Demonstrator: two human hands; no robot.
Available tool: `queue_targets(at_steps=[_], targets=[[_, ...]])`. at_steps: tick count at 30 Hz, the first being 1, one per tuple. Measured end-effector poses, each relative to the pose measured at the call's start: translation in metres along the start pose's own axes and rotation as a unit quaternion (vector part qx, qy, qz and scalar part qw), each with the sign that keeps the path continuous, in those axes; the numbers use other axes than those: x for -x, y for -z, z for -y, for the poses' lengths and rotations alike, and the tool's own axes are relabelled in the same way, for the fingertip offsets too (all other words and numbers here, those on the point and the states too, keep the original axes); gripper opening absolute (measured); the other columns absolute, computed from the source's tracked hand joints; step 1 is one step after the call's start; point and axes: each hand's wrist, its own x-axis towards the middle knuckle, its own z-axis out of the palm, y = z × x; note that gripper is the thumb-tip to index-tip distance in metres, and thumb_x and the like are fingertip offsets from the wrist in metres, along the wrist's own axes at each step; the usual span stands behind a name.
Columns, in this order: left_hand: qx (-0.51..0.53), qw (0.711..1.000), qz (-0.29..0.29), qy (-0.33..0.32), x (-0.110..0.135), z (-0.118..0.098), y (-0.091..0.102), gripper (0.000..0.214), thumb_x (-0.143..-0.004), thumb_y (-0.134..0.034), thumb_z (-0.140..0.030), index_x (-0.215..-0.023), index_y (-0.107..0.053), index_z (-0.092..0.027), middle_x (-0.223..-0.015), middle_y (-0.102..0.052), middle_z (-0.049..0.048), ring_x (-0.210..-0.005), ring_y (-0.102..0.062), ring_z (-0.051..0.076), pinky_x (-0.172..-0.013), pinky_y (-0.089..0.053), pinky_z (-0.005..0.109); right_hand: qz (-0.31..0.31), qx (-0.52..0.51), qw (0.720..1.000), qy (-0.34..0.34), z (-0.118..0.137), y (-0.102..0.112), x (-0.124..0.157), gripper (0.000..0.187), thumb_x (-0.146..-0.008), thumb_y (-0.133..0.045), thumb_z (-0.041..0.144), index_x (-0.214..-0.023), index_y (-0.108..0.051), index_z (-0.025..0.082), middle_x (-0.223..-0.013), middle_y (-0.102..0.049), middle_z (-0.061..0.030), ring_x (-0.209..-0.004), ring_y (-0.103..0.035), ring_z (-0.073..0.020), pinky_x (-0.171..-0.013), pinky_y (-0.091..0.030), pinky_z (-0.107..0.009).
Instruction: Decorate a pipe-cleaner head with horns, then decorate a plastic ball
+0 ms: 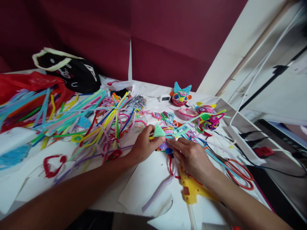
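Note:
Between my hands, above the table, is a small colourful pipe-cleaner figure (168, 131) with a mint-green triangular ear (158, 130) and purple and blue round pieces near its lower edge. My left hand (145, 143) grips its left side, thumb in front. At the lower right of the figure, my right hand (193, 156) has its fingers pinched together against it; whatever is between those fingertips is hidden. Under my right wrist lies a yellow glue gun (195, 190). A lilac pipe cleaner (158, 191) trails across white paper below my hands.
Loose pipe cleaners (96, 118) spread over the left side, beside a red plastic bag (35, 83) and a black bag (74, 75). Orange-handled scissors (240, 174) lie right, near a power strip (247, 145). A finished-looking owl-like figure (180, 95) stands behind, by a small digital display (164, 98).

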Motion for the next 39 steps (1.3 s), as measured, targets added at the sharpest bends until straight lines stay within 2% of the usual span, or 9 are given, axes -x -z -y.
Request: queue_targets(at_steps=[4,9,17,24,39], targets=[[-0.049,0.998,-0.03,0.003,-0.001,-0.002,-0.003,0.027,-0.074,-0.066,-0.038,-0.083,-0.046,-0.021,-0.079,-0.056,-0.0007,-0.076,-0.056,0.017,-0.068,-0.044,0.029,-0.006,-0.002,1.0,0.001,0.0,-0.002,0.0,0.033,-0.093,-0.049,0.013,-0.12,-0.067,0.015,-0.091,-0.068,-0.0091,-0.075,-0.064,-0.019,-0.066,-0.047,-0.029],[-0.103,0.994,-0.048,0.002,-0.003,-0.005,-0.006,0.028,-0.071,-0.066,-0.034,-0.08,-0.043,-0.021,-0.076,-0.052,-0.0017,-0.072,-0.053,0.017,-0.065,-0.041,0.029,-0.013,0.001,1.0,0.002,-0.001,-0.004,0.0,0.034,-0.095,-0.047,0.014,-0.122,-0.067,0.015,-0.087,-0.067,-0.0086,-0.073,-0.064,-0.0185,-0.065,-0.048,-0.029],[-0.133,0.99,-0.051,0.01,-0.006,-0.005,-0.009,0.025,-0.07,-0.064,-0.03,-0.084,-0.045,-0.021,-0.08,-0.056,-0.0004,-0.075,-0.054,0.018,-0.067,-0.041,0.03,-0.022,-0.004,1.0,0.002,-0.002,-0.002,0.005,0.034,-0.094,-0.048,0.015,-0.124,-0.064,0.015,-0.096,-0.069,-0.0102,-0.08,-0.066,-0.0197,-0.071,-0.05,-0.03],[-0.138,0.989,-0.048,0.019,-0.004,-0.01,-0.007,0.025,-0.07,-0.065,-0.03,-0.084,-0.047,-0.021,-0.079,-0.057,-0.0004,-0.074,-0.054,0.017,-0.066,-0.041,0.029,-0.043,-0.01,0.999,-0.006,-0.005,-0.001,0.017,0.026,-0.095,-0.049,0.018,-0.115,-0.066,0.017,-0.098,-0.07,-0.0095,-0.083,-0.067,-0.018,-0.076,-0.052,-0.029],[-0.134,0.99,-0.045,0.022,-0.006,-0.011,-0.007,0.025,-0.07,-0.066,-0.029,-0.082,-0.046,-0.021,-0.078,-0.056,-0.0009,-0.072,-0.053,0.017,-0.065,-0.04,0.029,-0.05,0.022,0.998,0.029,-0.01,-0.003,0.018,0.029,-0.096,-0.047,0.016,-0.115,-0.068,0.016,-0.083,-0.065,-0.0064,-0.071,-0.062,-0.0151,-0.062,-0.047,-0.024]])
